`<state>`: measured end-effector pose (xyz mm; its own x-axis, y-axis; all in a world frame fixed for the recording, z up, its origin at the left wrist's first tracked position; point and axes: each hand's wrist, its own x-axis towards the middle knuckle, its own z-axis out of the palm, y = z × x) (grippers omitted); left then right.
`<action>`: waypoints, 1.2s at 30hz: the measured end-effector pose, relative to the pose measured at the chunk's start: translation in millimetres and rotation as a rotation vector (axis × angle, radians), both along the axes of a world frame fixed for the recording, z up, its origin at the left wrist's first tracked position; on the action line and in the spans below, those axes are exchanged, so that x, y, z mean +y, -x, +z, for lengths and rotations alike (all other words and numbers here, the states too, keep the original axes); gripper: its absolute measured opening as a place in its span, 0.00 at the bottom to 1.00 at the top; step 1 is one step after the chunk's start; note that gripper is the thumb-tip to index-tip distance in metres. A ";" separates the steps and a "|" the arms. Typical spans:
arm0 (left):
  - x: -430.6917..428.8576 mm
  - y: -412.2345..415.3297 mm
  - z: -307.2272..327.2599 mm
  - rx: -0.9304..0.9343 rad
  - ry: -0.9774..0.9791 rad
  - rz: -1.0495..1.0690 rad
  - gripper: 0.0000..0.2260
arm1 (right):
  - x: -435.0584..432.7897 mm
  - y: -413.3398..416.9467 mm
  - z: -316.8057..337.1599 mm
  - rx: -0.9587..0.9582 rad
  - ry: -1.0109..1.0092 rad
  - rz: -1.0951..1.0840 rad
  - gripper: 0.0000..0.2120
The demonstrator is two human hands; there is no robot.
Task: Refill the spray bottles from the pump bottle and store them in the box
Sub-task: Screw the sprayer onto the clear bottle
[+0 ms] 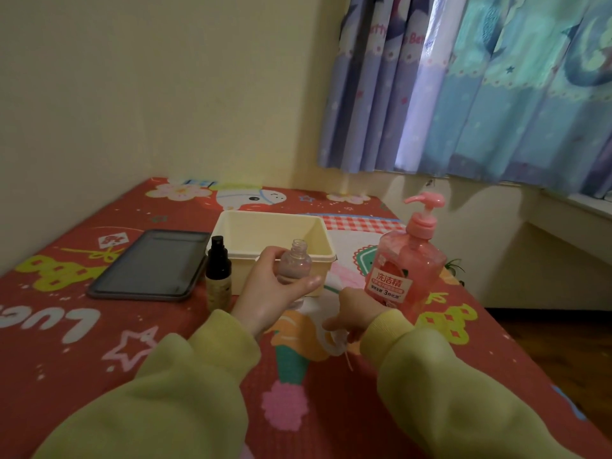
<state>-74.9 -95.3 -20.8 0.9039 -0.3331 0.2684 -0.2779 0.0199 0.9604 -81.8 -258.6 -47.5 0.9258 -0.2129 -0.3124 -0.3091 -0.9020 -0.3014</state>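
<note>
My left hand (268, 293) grips a small clear spray bottle (294, 265), upright, with its top off and its threaded neck bare. My right hand (351, 318) rests low on the table and holds the white spray top (336, 341), whose thin tube trails toward me. The pink pump bottle (405, 270) stands just right of that hand. A second spray bottle (218, 276) with a black cap stands left of my left hand. Behind both sits the cream box (318, 231), with nothing visible inside it.
A dark tablet (152, 265) lies flat at the left of the red patterned tablecloth (82, 342). The table's right edge drops to a wooden floor. A wall and blue curtains stand behind the table.
</note>
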 end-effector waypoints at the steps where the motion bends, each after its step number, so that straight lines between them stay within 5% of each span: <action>1: 0.0 0.0 -0.1 0.003 0.001 0.001 0.19 | -0.9 -0.4 -1.9 0.012 0.003 -0.004 0.10; 9: 1.2 0.1 -1.9 0.029 0.018 -0.003 0.19 | 3.7 -0.8 -8.9 -0.014 -0.027 -0.001 0.12; 11: 0.0 -0.8 1.1 0.024 0.033 0.000 0.19 | 5.9 -2.5 -1.0 -0.097 -0.075 0.003 0.07; 14: -1.7 -1.3 10.1 0.008 0.053 -0.003 0.17 | 12.2 -6.7 22.6 -0.252 -0.151 -0.004 0.15; 20: -6.0 -7.2 39.7 -0.037 0.118 -0.030 0.16 | 19.8 -18.6 84.0 -0.436 -0.169 0.018 0.07; 24: -6.5 -13.1 60.1 -0.102 0.137 -0.009 0.17 | 23.7 -19.2 129.6 -0.669 -0.172 0.041 0.16; 36: -10.5 -14.8 102.2 -0.133 0.147 -0.021 0.14 | 35.0 -10.0 232.2 -1.129 -0.408 0.208 0.13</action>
